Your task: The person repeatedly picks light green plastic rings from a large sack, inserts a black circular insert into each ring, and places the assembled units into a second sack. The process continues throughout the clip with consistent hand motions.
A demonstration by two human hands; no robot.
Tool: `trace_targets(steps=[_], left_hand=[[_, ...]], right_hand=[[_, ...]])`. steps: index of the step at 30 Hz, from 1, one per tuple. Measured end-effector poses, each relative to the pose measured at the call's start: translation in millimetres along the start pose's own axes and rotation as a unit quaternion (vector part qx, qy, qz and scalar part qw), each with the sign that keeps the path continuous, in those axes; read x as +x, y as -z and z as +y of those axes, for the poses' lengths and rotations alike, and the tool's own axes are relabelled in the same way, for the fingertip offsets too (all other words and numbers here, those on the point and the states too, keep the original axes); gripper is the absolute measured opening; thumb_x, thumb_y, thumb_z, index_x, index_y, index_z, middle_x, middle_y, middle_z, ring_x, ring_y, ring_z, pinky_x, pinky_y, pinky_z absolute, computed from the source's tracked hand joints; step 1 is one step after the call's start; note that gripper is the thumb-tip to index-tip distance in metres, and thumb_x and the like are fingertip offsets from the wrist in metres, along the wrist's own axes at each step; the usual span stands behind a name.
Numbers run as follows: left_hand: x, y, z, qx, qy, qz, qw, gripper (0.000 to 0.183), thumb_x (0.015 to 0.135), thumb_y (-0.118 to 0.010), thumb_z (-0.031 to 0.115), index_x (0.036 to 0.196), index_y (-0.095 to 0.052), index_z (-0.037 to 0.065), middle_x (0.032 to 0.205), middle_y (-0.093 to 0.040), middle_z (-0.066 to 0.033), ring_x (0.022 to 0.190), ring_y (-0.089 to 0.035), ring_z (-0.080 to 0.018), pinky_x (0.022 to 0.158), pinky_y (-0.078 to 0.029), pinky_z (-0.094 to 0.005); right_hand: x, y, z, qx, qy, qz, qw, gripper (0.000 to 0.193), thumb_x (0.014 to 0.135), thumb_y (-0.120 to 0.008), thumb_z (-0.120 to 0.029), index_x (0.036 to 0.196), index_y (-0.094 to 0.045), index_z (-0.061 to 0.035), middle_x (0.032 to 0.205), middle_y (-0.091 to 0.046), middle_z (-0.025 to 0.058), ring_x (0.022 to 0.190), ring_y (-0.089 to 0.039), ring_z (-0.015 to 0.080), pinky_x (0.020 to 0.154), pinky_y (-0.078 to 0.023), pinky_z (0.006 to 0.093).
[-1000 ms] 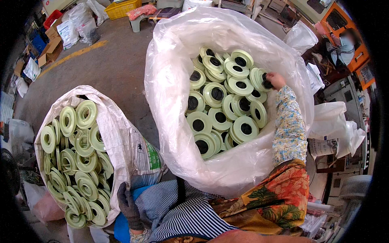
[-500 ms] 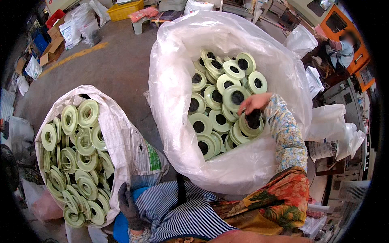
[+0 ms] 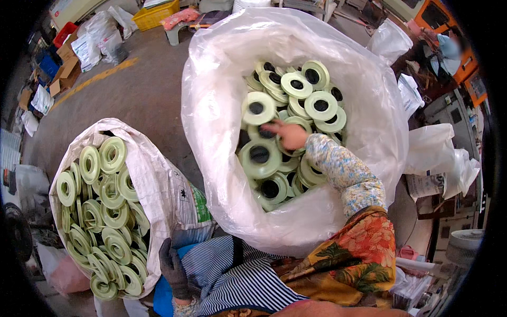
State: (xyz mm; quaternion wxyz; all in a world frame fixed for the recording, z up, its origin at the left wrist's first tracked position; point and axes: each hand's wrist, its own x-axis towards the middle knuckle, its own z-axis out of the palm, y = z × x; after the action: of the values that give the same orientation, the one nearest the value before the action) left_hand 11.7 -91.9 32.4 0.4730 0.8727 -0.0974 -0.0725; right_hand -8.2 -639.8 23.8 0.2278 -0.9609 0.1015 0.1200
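Observation:
My right hand (image 3: pixel 292 136) is bare and reaches into a large clear plastic-lined sack (image 3: pixel 224 182). Its index finger stretches out over a black-centred disc (image 3: pixel 266 131), and the fingers look apart, not wrapped round anything. Pale green flanged discs with black centres (image 3: pixel 261 158) lie heaped about it, some tilted, some overlapping. My left hand (image 3: pixel 173 269), in a dark glove, lies by my lap with its fingers stretched and nothing in it. Beside it stands a white woven sack (image 3: pixel 150 216) full of pale green rings (image 3: pixel 112 191) with open centres.
A blue seat edge (image 3: pixel 163 298) shows by my left hand. Behind are a yellow crate (image 3: pixel 156 15), white bags (image 3: pixel 103 39) and cardboard boxes (image 3: pixel 66 74). White sacks (image 3: pixel 430 148) and a fan (image 3: pixel 465 245) stand on the right, where another person (image 3: pixel 446 58) works.
My right hand has moved left across the heap. Several discs there have shifted, and the black centres under my hand lie differently. My left hand stays by my lap.

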Motion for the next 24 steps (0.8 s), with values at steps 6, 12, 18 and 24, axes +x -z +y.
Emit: trace_targets(steps=[6,12,18,24], left_hand=[[7,-1,2,-0.011,0.003,-0.006,1.000,0.034,0.098,-0.049,0.014,0.127,-0.055,-0.004,0.125,-0.060,-0.0187,0.116,-0.056,-0.0301,0.101,-0.041,-0.0375],[4,-1,6,0.003,-0.008,-0.001,1.000,0.032,0.098,-0.050,0.012,0.126,-0.056,-0.004,0.124,-0.061,-0.0180,0.115,-0.057,-0.0297,0.100,-0.043,-0.0375],[-5,5,16,-0.036,-0.016,0.022,0.999,0.031,0.098,-0.050,0.012,0.124,-0.057,-0.003,0.123,-0.061,-0.0185,0.115,-0.057,-0.0286,0.097,-0.044,-0.0362],[-6,29,28,-0.029,-0.041,0.027,0.998,0.036,0.098,-0.051,0.016,0.128,-0.054,-0.003,0.129,-0.058,-0.0183,0.118,-0.055,-0.0293,0.100,-0.044,-0.0383]], right_hand=[[3,10,11,0.153,0.019,0.076,0.985,0.041,0.073,-0.054,-0.006,0.111,-0.068,-0.0091,0.100,-0.071,0.0130,0.095,-0.066,0.0317,0.087,-0.051,0.0389],[51,4,80,-0.120,-0.285,0.095,0.946,0.052,0.079,-0.054,-0.019,0.130,-0.060,-0.0262,0.124,-0.058,0.0193,0.108,-0.060,0.0367,0.094,-0.049,0.0446],[56,31,85,-0.145,-0.204,0.002,0.968,0.048,0.082,-0.055,-0.017,0.129,-0.060,-0.0221,0.122,-0.064,0.0136,0.112,-0.061,0.0333,0.096,-0.049,0.0439],[-69,135,-9,0.275,-0.065,-0.001,0.959,0.043,0.079,-0.061,0.002,0.120,-0.059,-0.0113,0.113,-0.060,0.0021,0.104,-0.054,0.0146,0.093,-0.041,0.0279]])
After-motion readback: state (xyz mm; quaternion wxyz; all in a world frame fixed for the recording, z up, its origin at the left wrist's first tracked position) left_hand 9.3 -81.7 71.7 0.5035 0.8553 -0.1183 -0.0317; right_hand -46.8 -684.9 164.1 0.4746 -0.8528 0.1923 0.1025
